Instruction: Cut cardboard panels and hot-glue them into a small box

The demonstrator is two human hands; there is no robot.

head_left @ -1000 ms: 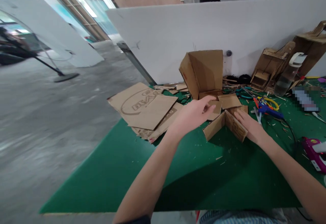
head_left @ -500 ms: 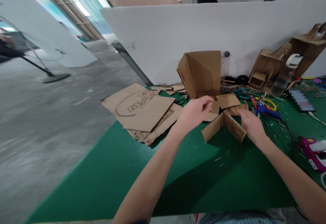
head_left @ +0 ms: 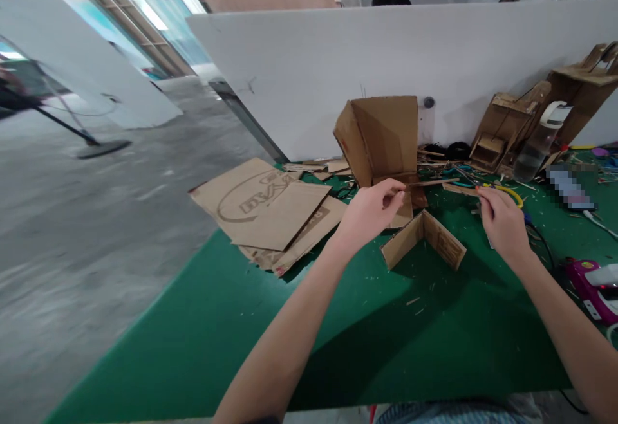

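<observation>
My left hand is closed at the near end of a thin cardboard piece, seen almost edge-on. My right hand pinches another small cardboard strip, whose free end points left toward the first piece. Below and between the hands, two joined cardboard panels stand on the green table in a V shape. Behind my left hand is a taller folded cardboard form, open toward me. A flat cardboard piece lies beside my left fingertips.
Printed cardboard sheets are stacked at the left. Pliers and a yellow-handled tool lie beyond my right hand, with a bottle, a phone and a magenta device farther right. A white partition borders the table's back.
My right hand has moved right and slightly up with its strip. The piece at my left hand has tilted from showing its face to nearly edge-on. The V-shaped panels stayed put.
</observation>
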